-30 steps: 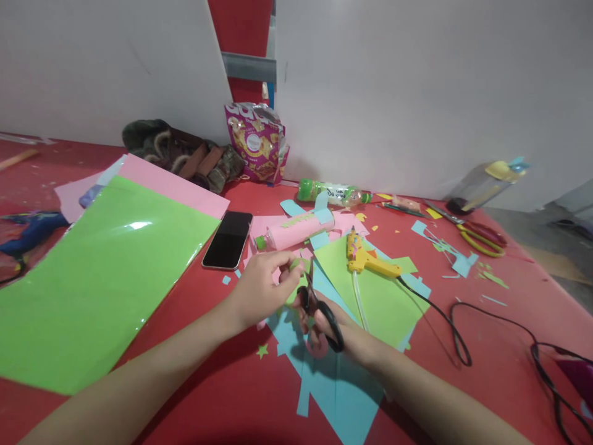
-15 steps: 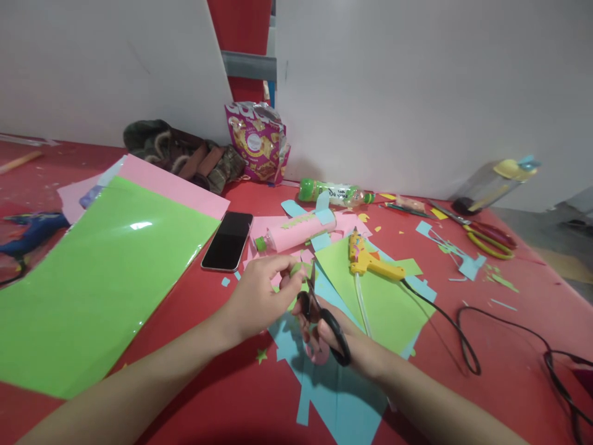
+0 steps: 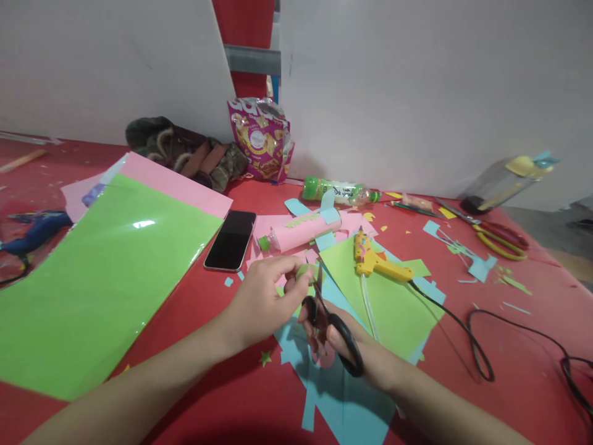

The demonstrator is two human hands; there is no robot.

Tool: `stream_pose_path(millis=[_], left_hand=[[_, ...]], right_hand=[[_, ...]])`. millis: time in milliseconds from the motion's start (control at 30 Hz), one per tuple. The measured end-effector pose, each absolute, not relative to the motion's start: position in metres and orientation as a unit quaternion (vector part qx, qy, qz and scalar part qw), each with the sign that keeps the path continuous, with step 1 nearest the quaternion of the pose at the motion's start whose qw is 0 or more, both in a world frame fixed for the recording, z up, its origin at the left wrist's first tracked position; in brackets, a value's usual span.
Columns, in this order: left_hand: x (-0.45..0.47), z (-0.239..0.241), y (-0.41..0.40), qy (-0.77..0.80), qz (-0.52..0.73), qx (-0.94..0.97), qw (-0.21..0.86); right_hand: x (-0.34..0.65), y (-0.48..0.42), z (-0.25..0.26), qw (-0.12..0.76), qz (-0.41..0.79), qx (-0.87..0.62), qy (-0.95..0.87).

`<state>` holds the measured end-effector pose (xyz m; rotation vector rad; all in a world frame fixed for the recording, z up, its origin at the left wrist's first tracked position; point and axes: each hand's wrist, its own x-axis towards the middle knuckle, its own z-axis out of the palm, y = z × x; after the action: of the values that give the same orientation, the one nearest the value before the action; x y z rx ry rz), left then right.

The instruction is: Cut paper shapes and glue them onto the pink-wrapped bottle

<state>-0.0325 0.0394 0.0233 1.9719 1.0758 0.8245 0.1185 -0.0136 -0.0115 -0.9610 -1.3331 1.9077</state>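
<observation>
My left hand [image 3: 269,293] pinches a small piece of green paper [image 3: 304,271] between thumb and fingers. Black-handled scissors [image 3: 345,346] are in my right hand [image 3: 340,330], their blades pointing up beside the green piece. The fingers partly hide where blades and paper meet. Below the hands lie blue paper sheets [image 3: 343,402] and a small green star [image 3: 265,358]. Just beyond them a bottle wrapped in pink paper [image 3: 301,232] rests on its side, with blue paper fins and small green shapes on it.
A yellow glue gun [image 3: 382,266] lies on green paper at right, its black cord trailing rightward. Left are a phone [image 3: 230,241] and a large green sheet [image 3: 111,278]. Behind stand a snack bag [image 3: 262,139] and a lying green bottle [image 3: 338,191]. Larger scissors [image 3: 500,241] lie far right.
The whole view has shifted slightly, so the table things appear a little farther right. Both hands keep their holds on the green paper and scissors; the blades look slightly more open.
</observation>
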Motion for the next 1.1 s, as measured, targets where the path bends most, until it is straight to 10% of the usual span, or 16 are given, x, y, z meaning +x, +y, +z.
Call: stream_pose_path(millis=[1100], left_hand=[[-0.035,0.031,0.038,0.415,0.306,0.762,0.392]], right_hand=[[0.117,-0.016,-0.010,0.315,0.686,-0.356,-0.551]])
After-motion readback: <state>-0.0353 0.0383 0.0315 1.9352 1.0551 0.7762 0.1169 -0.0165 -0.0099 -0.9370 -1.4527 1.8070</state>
